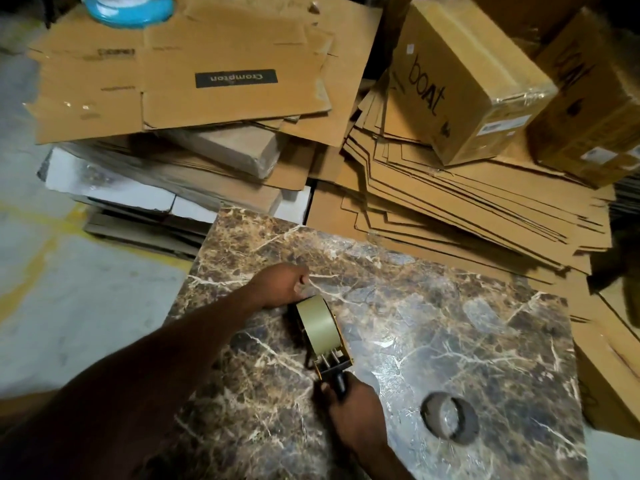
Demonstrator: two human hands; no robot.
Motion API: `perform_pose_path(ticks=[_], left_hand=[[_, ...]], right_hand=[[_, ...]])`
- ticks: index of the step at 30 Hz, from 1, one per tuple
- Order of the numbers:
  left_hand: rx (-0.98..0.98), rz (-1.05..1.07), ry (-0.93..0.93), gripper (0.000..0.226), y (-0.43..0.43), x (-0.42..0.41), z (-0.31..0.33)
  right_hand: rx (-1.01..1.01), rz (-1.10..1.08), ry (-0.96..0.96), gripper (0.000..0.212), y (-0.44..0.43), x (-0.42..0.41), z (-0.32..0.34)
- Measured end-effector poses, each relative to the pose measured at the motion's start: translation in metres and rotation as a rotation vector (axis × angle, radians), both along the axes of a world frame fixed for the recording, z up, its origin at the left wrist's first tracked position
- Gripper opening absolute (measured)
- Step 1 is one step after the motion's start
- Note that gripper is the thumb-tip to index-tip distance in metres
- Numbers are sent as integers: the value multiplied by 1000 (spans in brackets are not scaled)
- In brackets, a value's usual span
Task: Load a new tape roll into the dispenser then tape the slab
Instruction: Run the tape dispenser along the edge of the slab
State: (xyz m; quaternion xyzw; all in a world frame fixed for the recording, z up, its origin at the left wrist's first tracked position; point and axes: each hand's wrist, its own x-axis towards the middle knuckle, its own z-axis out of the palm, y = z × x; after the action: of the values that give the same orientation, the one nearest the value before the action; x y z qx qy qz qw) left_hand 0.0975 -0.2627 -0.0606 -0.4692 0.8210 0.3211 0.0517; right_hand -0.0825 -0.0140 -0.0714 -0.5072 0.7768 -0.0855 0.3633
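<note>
Tape roll [320, 323] sat mounted in the dispenser [330, 355] on the marbled slab [467, 323], between the two hands. Right hand [349, 407] had its fingers clenched around the dispenser's black handle, while the left hand [282, 287] pinched at the roll's far side. An empty cardboard core [449, 418] lay on the slab right of the right hand, with flattened cartons [467, 206] beyond.

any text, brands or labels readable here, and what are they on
"Crompton", upside down, on a black patch of the flat cardboard sheet
"boAt" on the side of the sealed box
White stickers on that box and on the box beside it: too small to read
</note>
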Motion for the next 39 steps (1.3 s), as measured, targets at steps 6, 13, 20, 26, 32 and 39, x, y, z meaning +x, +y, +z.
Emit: perform_pose_path(ticks=[6, 13, 20, 26, 32, 39], left_hand=[[-481, -489, -217, 31, 5, 6, -15], [-427, -506, -361, 58, 13, 28, -23], [-278, -319, -366, 69, 40, 44, -37], [-220, -284, -375, 72, 39, 38, -35], [-131, -178, -379, 73, 45, 30, -31], [-126, -83, -387, 68, 57, 21, -25]], right_hand=[[-52, 136, 150, 46, -8, 6, 8], [18, 242, 413, 56, -11, 8, 13], [160, 419, 580, 53, -11, 9, 2], [243, 471, 616, 48, -8, 6, 3], [251, 493, 640, 45, -8, 5, 6], [242, 457, 640, 42, 11, 3, 11]])
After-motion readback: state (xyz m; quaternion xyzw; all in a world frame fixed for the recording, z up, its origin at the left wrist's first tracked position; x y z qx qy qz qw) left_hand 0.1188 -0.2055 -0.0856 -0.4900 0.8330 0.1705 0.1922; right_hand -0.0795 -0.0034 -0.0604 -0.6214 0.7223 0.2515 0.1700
